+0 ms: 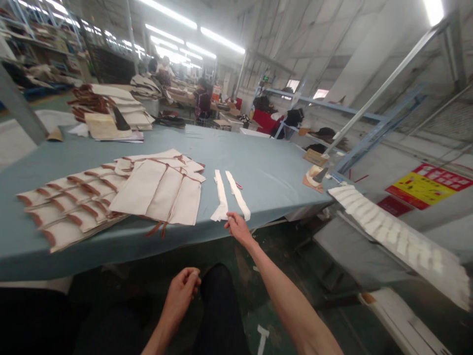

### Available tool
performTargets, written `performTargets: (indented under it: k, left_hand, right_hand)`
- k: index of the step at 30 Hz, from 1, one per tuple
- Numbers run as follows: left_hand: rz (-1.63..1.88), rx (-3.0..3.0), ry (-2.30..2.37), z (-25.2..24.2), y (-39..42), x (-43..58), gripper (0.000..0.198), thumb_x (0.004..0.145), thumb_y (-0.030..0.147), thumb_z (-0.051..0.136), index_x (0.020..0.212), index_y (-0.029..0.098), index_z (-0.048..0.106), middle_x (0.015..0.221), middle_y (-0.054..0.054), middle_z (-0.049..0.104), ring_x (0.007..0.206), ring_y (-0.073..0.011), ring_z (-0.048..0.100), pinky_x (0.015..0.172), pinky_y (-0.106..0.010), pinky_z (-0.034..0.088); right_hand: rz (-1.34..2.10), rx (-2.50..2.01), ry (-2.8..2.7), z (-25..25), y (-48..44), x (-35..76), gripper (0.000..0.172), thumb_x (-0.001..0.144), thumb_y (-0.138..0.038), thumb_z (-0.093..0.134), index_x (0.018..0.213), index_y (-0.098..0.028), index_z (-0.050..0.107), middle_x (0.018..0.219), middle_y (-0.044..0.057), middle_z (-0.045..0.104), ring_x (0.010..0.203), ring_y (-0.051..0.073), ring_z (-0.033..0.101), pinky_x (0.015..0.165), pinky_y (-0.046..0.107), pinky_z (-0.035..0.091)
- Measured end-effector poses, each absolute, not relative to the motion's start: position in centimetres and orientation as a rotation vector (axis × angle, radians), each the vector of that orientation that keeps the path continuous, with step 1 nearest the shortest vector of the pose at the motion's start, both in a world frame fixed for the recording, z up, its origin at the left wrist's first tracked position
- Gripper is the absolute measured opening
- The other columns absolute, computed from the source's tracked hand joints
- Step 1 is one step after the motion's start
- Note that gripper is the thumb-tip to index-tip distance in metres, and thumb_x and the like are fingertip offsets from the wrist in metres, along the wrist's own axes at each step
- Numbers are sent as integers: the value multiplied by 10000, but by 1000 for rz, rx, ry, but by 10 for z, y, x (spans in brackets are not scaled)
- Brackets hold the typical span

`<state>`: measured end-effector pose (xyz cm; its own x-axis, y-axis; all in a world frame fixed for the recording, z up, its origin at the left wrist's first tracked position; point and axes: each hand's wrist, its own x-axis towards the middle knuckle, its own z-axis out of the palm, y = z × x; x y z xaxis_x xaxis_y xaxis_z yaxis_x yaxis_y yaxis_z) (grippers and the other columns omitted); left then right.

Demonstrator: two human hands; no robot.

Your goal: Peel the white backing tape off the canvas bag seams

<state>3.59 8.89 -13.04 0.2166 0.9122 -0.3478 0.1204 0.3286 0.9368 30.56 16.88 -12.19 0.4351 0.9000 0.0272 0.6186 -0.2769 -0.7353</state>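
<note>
My right hand (238,228) reaches to the table's front edge, its fingers pinched on the lower end of a white strip (220,195). A second white strip (237,195) lies just to the right, with a small red item (239,186) beside it. Low in front of my lap, away from the table, my left hand (184,288) is curled closed; whether anything is in it is hidden. Left of the strips lie cream fabric panels (158,192) with brown seams, and further left overlapping rows of cream pieces (74,204) with brown edges.
The blue-covered table (254,153) spans the view. Stacks of cream and brown fabric (121,106) stand at its back left. A cone-topped item (316,176) sits near the right edge, beside a rack of white pieces (399,236). A person (203,101) is in the background.
</note>
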Motion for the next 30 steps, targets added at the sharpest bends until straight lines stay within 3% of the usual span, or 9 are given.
performTargets:
  k: [6,10,14,18,24,27,30]
  left_hand:
    - [819,1119,1221,-122,133,62,631,676,752,706,925,174,753,834,-90,773,674,-214,670,563,-280,483]
    - [799,1154,1218,-117,159,77,595,690,721,720,920,173,749,833,-88,780,689,-217,677,575,-279,482]
    - [766,1179,1231,-116,164,85,553,727,686,715,923,171,754,823,-84,780,686,-207,671,576,-269,477]
    - [752,1173,1256,-118,159,83,523,723,672,714,869,170,745,781,-76,764,649,-198,657,559,-266,473]
    - [769,1143,1270,-121,151,83,478,725,625,687,867,172,744,756,-70,759,634,-193,664,545,-257,473]
    - [770,1146,1261,-122,147,87,462,730,615,667,844,174,740,743,-73,760,623,-191,667,533,-253,473]
    - [770,1169,1250,-121,147,91,456,728,618,659,816,176,731,730,-75,755,616,-192,665,521,-251,470]
  right_hand:
    - [208,-2062,-1457,-114,144,322,353,1031,-328,694,1346,-174,648,1224,97,726,1092,259,713,980,480,601]
    - [56,-1996,-1667,-112,142,306,504,914,-264,798,1386,-180,641,1378,170,682,1281,335,612,1095,491,512]
    - [-1,-1923,-1786,-109,154,283,572,917,-337,811,1431,-176,620,1476,178,636,1322,350,563,1145,491,442]
    - [10,-1894,-1834,-106,171,275,457,953,-306,764,1378,-178,657,1418,175,669,1263,348,578,1098,494,436]
    - [152,-1860,-1808,-104,181,286,114,965,-275,725,1052,-219,775,1167,122,773,1088,311,643,1017,449,446]
    - [251,-1858,-1673,-103,186,292,141,1003,-280,646,984,-227,775,1099,85,794,1026,264,670,946,381,470]
    - [393,-1852,-1505,-102,195,297,248,1042,-368,581,960,-229,769,880,17,779,836,209,686,777,313,493]
